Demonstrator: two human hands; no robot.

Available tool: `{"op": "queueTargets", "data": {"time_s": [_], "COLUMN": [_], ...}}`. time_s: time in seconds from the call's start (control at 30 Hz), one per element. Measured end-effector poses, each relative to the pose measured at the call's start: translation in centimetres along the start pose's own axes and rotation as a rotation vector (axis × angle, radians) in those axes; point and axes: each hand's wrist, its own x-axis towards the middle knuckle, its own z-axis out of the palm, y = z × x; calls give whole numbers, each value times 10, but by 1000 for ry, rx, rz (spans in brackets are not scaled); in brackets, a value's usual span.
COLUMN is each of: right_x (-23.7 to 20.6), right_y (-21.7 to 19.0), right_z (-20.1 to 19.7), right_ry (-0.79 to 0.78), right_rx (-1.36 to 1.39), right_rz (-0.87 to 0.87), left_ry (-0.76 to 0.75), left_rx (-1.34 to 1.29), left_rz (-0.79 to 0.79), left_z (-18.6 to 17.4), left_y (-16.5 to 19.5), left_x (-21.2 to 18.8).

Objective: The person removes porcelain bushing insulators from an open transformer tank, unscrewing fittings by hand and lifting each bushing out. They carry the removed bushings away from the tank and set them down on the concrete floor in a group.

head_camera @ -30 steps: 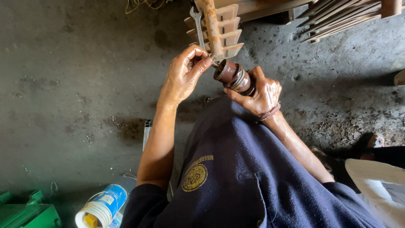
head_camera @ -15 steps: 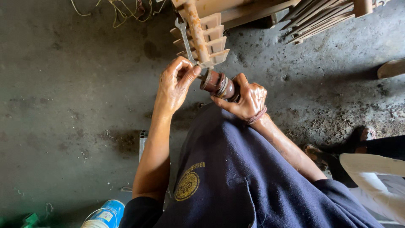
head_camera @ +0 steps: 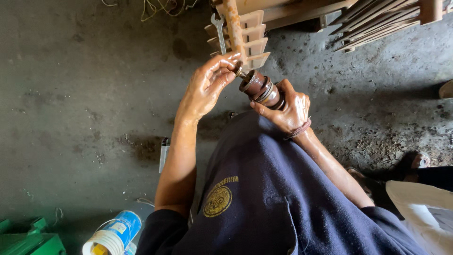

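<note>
We grip a brown, rusty cylindrical metal part with a silver ring (head_camera: 261,89) in our right hand (head_camera: 289,107), fingers wrapped around its lower end. Our left hand (head_camera: 206,87) pinches a small metal nut (head_camera: 239,70) at its upper tip, just below a rusted finned metal assembly (head_camera: 240,33).

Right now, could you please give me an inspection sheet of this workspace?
Surface: stained grey concrete floor.
Job's things: brown cylindrical part with metal rings, a small nut or bolt at its end.
Clutter: spanner resting on a rusty finned assembly; blue and white can lying down; green object.
Hands: left hand fingers pinch the part's end; right hand grips its body.
Cables: loose wires at top.
Surroundings: another person's foot, slatted frame.
</note>
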Motion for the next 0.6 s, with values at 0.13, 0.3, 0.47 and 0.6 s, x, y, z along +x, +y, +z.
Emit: {"op": "queueTargets", "data": {"time_s": [0.13,0.3,0.47,0.6], "right_x": [0,1,2,1], "right_y": [-2,-3,-2,-2], "right_z": [-1,-3,-3,-1], "right_ry": [16,62,102,40], "right_rx": [11,-105,-105,-57], "right_rz": [-9,-73,-160,-81], "left_ry": [155,254,272,73], "left_rx": [285,408,497,233], "left_rz": [71,13,-22,155], "left_z": [8,19,16,11], "left_y": [10,15,20,24], "left_x": [3,3,0,-1]}}
